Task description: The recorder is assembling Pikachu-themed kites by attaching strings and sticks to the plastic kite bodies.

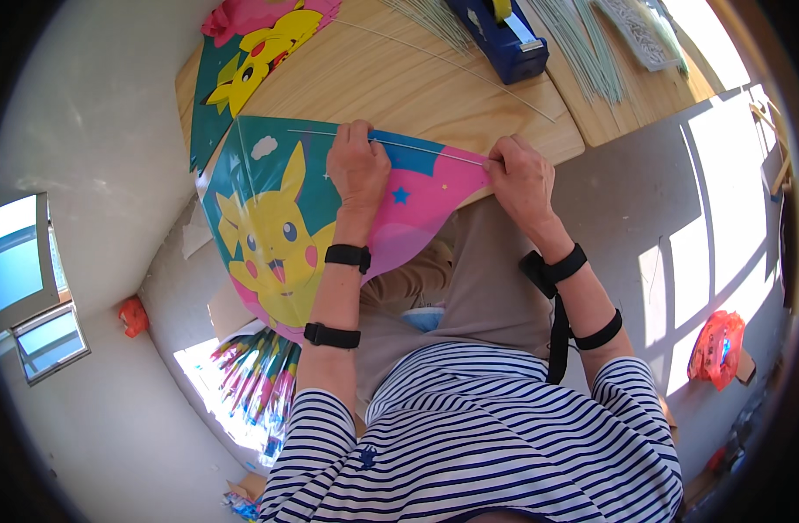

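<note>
Tally by kind
Hands [358, 170]: two. Black arm straps [348, 255]: four. Blue tape dispenser [493, 44]: one. Held printed sheet [310, 199]: one. Held rod [425, 151]: one.

Flooded with daylight; struck by hard sun across the floor [691, 253] at right, striped with dark shadows. Blown out near the upper-right rim, glaring pale blue at the windows [14, 266] on the left. Faintly glossy on the printed sheet [273, 235]. Crisp around the hands [358, 170], softer outward, curved by fisheye distortion and ringed in black.
</note>
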Available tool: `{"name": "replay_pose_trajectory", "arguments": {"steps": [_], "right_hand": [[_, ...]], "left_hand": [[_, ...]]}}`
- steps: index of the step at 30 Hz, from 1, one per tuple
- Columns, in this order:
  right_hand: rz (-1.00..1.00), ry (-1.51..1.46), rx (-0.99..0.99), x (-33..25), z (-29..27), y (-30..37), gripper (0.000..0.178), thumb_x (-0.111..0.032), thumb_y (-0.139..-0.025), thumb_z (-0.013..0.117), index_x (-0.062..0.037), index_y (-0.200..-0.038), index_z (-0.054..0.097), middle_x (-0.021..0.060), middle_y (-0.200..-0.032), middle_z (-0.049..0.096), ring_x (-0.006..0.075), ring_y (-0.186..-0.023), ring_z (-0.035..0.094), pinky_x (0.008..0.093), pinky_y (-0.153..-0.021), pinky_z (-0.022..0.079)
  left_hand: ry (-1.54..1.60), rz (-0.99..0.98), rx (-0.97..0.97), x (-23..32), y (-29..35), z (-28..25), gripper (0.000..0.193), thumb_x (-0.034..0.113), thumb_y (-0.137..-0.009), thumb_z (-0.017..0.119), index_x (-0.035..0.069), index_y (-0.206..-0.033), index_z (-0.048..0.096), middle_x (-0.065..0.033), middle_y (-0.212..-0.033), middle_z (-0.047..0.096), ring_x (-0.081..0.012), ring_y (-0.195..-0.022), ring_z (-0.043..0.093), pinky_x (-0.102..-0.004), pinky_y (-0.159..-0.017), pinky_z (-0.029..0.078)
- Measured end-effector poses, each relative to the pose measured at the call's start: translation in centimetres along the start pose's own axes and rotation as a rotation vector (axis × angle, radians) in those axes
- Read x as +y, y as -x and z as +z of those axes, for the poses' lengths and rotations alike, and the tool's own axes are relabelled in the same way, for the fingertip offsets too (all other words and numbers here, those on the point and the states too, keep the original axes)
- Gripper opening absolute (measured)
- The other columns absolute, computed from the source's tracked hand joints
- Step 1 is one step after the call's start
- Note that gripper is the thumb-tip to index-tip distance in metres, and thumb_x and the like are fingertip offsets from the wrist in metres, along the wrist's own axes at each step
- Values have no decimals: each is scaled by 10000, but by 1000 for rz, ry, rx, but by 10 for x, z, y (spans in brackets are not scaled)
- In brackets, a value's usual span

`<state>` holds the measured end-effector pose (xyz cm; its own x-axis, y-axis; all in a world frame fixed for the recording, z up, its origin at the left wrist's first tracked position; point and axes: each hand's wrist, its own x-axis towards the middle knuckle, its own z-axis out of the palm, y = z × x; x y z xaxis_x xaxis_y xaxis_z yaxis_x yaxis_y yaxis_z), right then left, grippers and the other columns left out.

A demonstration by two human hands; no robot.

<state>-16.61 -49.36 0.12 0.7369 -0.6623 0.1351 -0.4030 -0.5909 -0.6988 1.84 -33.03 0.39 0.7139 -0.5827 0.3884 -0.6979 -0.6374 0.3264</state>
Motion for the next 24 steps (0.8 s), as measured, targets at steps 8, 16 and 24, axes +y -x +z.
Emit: {"name": "replay_pose_trajectory", "arguments": {"steps": [8,16,24], "right_hand": [[-3,2,8,0,0,-1,117,-125,-759,704,-81,-770,596,105,-824,633,349,-761,640,446,-646,497],[6,2,-1,-1,-1,-1,114,-124,-762,702,-80,-772,597,105,-829,635,347,-761,639,444,-647,497],[11,-7,-13,0,-2,-1,117,-126,-770,701,-78,-777,595,104,-833,634,342,-764,641,443,-652,498]], "left_hand": [[36,-82,-22,-3,1,2,159,8,-782,591,44,-933,621,-141,-895,634,-343,-846,625,-436,-716,504],[58,-87,-19,-4,2,1,149,4,-789,585,45,-928,620,-141,-892,638,-342,-842,627,-434,-718,506],[82,-139,-10,-2,5,2,140,-1,-794,588,46,-922,615,-129,-878,635,-333,-822,624,-426,-699,505]]}}
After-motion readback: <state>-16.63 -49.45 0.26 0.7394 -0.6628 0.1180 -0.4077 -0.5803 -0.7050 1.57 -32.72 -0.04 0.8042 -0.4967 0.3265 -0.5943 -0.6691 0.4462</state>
